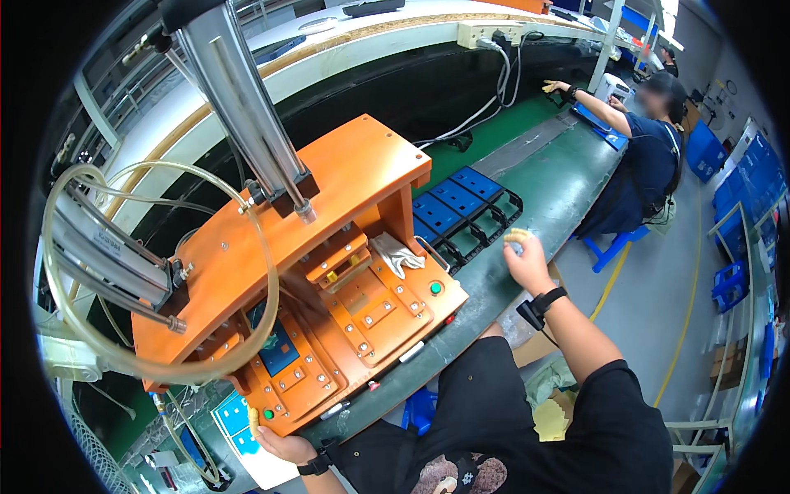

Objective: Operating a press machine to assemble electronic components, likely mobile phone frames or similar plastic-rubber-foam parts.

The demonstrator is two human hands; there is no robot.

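Note:
My left hand is beside the front left corner of an orange press, close to a green button. Its fingers are stretched out, with a pale yellow cover on a fingertip, and I see nothing in it. My right hand is above the bench edge, right of the press and apart from its other green button. Its covered fingers are loosely bent and hold nothing I can see. A blue panel lies in the left bay of the press. A white cloth rests on the right side.
Blue panels with black frames stand on the green bench behind my right hand. Metal cylinders and a looping clear hose rise over the press. A co-worker sits farther along, at right.

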